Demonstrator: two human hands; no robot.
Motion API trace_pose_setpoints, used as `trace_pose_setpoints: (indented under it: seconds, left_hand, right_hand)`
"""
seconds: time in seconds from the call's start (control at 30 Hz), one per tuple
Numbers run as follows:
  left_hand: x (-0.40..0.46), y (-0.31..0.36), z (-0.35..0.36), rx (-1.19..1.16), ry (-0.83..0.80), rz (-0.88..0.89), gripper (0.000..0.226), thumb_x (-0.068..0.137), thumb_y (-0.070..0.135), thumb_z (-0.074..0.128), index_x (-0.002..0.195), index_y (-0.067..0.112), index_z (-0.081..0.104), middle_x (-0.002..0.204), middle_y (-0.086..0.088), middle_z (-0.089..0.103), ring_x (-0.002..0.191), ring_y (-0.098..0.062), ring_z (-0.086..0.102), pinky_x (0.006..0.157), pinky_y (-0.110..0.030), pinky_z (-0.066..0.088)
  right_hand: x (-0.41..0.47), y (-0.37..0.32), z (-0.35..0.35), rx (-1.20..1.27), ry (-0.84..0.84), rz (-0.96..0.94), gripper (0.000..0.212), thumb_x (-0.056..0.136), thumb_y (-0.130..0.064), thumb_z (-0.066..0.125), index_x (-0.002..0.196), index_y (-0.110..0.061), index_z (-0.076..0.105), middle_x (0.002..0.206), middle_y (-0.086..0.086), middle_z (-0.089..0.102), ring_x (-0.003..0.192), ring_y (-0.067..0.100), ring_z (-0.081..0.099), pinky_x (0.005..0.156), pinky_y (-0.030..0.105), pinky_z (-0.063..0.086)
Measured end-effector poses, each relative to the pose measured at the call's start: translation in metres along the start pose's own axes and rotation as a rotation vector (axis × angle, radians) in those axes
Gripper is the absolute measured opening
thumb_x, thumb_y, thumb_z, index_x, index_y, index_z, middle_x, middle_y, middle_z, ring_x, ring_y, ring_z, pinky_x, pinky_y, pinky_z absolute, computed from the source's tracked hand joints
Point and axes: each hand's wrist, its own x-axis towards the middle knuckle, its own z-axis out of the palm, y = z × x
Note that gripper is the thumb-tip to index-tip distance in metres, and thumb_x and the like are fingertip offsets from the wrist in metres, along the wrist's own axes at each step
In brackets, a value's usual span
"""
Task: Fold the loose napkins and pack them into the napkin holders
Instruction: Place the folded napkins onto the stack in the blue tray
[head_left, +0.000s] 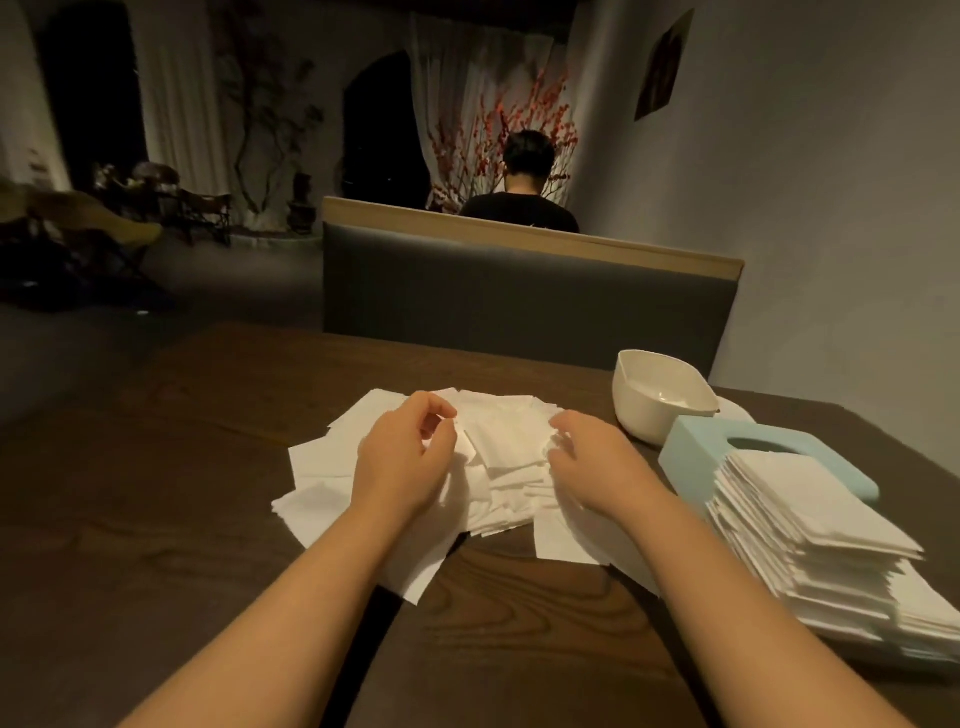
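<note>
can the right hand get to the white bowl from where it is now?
Probably yes. The right hand rests on the loose napkins, and the white bowl sits just beyond and to its right on the table. Nothing stands between them; the blue holder lies nearer, off that path.

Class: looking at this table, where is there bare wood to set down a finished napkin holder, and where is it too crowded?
Free: the left side of the table, beside the loose napkins, and the near edge between the forearms. Crowded: the right side, with the white bowl, the blue holder and the folded stack.
</note>
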Motion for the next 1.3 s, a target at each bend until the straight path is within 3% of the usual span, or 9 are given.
trace_pose_setpoints:
  seconds: [0.17,0.3,0.4,0.7,0.83,1.0,1.07,1.13,1.3]
  left_hand:
    - [0.007,-0.005,0.001,-0.060,0.019,-0.014,0.009,0.099,0.017,0.057,0.101,0.024,0.062,0.091,0.014,0.061,0.085,-0.004,0.057,0.066,-0.014,0.039]
    - [0.000,-0.003,0.006,-0.041,-0.063,0.035,0.015,0.098,0.015,0.056,0.097,0.028,0.062,0.091,0.016,0.062,0.089,-0.006,0.059,0.070,-0.016,0.042]
    - [-0.003,0.000,0.006,-0.048,-0.065,0.032,0.015,0.098,0.017,0.056,0.096,0.031,0.062,0.092,0.019,0.061,0.090,-0.004,0.058,0.070,-0.015,0.043]
    - [-0.010,0.002,0.008,-0.099,-0.118,-0.010,0.026,0.096,0.015,0.057,0.085,0.039,0.060,0.088,0.013,0.066,0.083,-0.009,0.061,0.070,-0.024,0.052]
    - [-0.012,0.003,0.007,-0.116,-0.122,-0.021,0.024,0.095,0.014,0.058,0.086,0.035,0.063,0.085,0.009,0.068,0.077,-0.013,0.061,0.071,-0.031,0.054]
    - [-0.011,0.004,0.006,-0.130,-0.118,-0.020,0.026,0.095,0.013,0.058,0.085,0.036,0.063,0.085,0.010,0.068,0.077,-0.013,0.061,0.071,-0.030,0.053]
    - [-0.011,0.004,0.006,-0.140,-0.120,-0.028,0.025,0.095,0.012,0.057,0.085,0.035,0.063,0.085,0.009,0.068,0.078,-0.014,0.061,0.073,-0.033,0.054]
    - [-0.011,0.004,0.006,-0.148,-0.121,-0.034,0.025,0.095,0.012,0.057,0.086,0.034,0.063,0.084,0.008,0.068,0.080,-0.017,0.062,0.074,-0.036,0.054]
    - [-0.011,0.004,0.007,-0.138,-0.136,-0.040,0.024,0.095,0.013,0.057,0.085,0.035,0.063,0.083,0.008,0.068,0.080,-0.017,0.062,0.075,-0.037,0.055]
  right_hand:
    - [0.005,0.015,0.017,-0.108,-0.147,-0.083,0.065,0.098,-0.044,0.051,0.155,-0.033,0.022,0.163,-0.010,0.021,0.148,0.014,0.025,0.118,0.036,0.026]
    - [0.004,0.021,0.009,-0.109,-0.212,-0.097,0.086,0.090,-0.030,0.063,0.158,-0.032,0.010,0.165,-0.011,0.010,0.150,0.014,0.019,0.118,0.034,0.025]
    - [0.001,0.023,0.012,-0.104,-0.165,-0.046,0.084,0.093,-0.020,0.060,0.157,-0.035,0.007,0.165,-0.012,0.007,0.151,0.016,0.018,0.118,0.036,0.025]
    - [0.000,0.012,0.013,-0.227,0.030,-0.006,0.045,0.099,-0.013,0.051,0.142,-0.025,0.045,0.142,-0.001,0.053,0.125,0.019,0.054,0.101,0.029,0.045]
    - [0.004,0.009,0.011,-0.295,0.036,-0.005,0.038,0.102,-0.014,0.043,0.138,-0.022,0.051,0.134,0.003,0.060,0.119,0.021,0.057,0.097,0.032,0.049]
    - [0.003,0.012,0.017,-0.176,0.097,-0.072,0.026,0.104,-0.025,0.037,0.117,-0.028,0.059,0.115,-0.004,0.064,0.105,0.020,0.060,0.081,0.027,0.047]
    - [0.000,0.012,0.018,-0.172,0.013,-0.106,0.033,0.101,-0.029,0.043,0.132,-0.030,0.052,0.135,-0.004,0.057,0.124,0.021,0.053,0.095,0.030,0.045]
    - [-0.003,0.010,0.015,-0.208,-0.057,-0.122,0.055,0.098,-0.033,0.050,0.150,-0.026,0.034,0.154,-0.005,0.040,0.139,0.018,0.040,0.110,0.032,0.037]
    - [-0.006,0.007,0.010,-0.202,-0.173,-0.140,0.078,0.093,-0.040,0.059,0.157,-0.028,0.016,0.164,-0.008,0.018,0.148,0.013,0.025,0.115,0.031,0.030]
